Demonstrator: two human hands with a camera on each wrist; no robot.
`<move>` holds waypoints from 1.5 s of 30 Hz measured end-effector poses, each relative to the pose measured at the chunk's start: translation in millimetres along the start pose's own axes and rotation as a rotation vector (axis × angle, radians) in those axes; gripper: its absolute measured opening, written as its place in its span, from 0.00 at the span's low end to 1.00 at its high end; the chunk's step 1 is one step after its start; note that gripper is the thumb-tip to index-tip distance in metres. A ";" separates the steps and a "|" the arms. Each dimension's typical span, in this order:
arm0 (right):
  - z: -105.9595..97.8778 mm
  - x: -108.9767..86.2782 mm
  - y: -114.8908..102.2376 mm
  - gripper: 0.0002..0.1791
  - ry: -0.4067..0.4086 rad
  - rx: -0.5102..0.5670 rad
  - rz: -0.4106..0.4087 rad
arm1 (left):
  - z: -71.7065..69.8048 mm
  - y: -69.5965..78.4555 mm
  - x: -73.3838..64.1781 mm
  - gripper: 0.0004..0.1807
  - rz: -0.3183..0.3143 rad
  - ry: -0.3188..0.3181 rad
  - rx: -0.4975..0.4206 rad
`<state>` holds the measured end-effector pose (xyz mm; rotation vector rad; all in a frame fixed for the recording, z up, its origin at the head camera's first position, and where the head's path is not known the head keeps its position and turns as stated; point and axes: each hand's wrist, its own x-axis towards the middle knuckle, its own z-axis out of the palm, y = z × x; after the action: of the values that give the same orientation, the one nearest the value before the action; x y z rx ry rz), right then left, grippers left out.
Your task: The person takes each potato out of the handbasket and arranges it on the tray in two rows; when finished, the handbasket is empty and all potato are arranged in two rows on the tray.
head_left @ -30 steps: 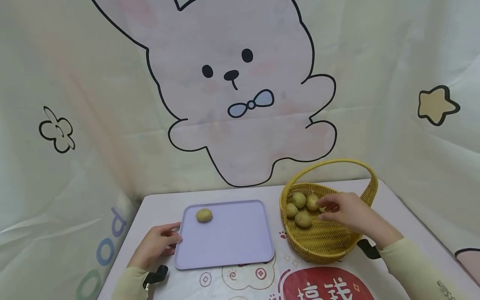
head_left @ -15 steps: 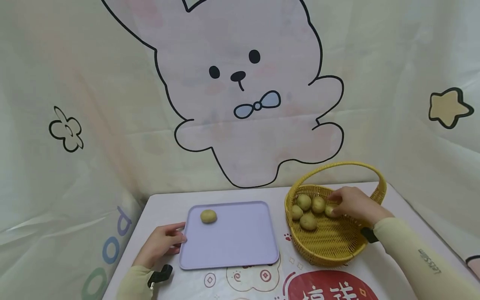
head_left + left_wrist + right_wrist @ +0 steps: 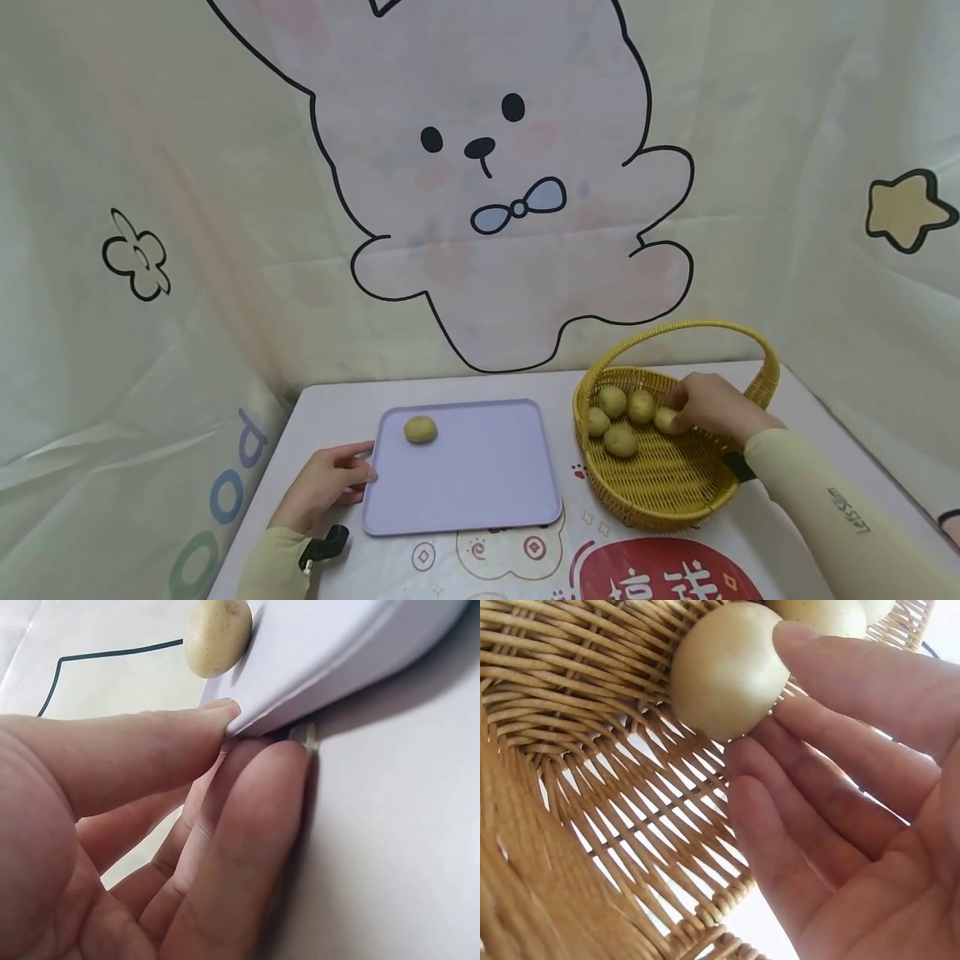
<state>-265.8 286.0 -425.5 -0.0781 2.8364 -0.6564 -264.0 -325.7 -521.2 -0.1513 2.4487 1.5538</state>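
Observation:
At the left edge of a pale lilac tray (image 3: 480, 479), my left hand (image 3: 322, 485) pinches the rim, its thumb on top and fingers beneath in the left wrist view. One potato (image 3: 420, 430) lies near the tray's back left corner. Inside a yellow wicker basket (image 3: 651, 498) to the right, my right hand (image 3: 716, 406) pinches a potato (image 3: 726, 671) between thumb and fingers. That potato sits low, close over the woven bottom. Several other potatoes (image 3: 621, 442) are gathered at the basket's left and back.
The basket's tall arched handle (image 3: 682, 325) rises beside my right wrist. A printed cloth (image 3: 431, 575) covers the table, and a curtain with a cartoon bear (image 3: 480, 275) hangs behind it. A black strap device (image 3: 326, 546) is on my left wrist.
My right hand has lowered into the basket and closed its thumb and fingers on a potato. The left hand stays at the tray's edge. The head view has shifted slightly.

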 end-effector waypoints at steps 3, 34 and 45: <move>-2.0 -2.9 -0.6 0.15 -0.008 -0.002 0.006 | 0.3 0.4 -0.6 0.34 0.002 0.003 -0.006; 0.7 -13.9 -10.1 0.16 -0.076 -0.045 0.000 | -1.8 4.1 0.9 0.33 0.012 -0.018 -0.014; 4.9 -17.1 -14.7 0.13 -0.068 -0.061 -0.003 | -2.8 1.7 -0.5 0.34 0.004 -0.023 -0.014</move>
<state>-248.0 272.5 -419.7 -0.1133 2.7909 -0.5573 -264.3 -327.5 -518.4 -0.1302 2.4227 1.5660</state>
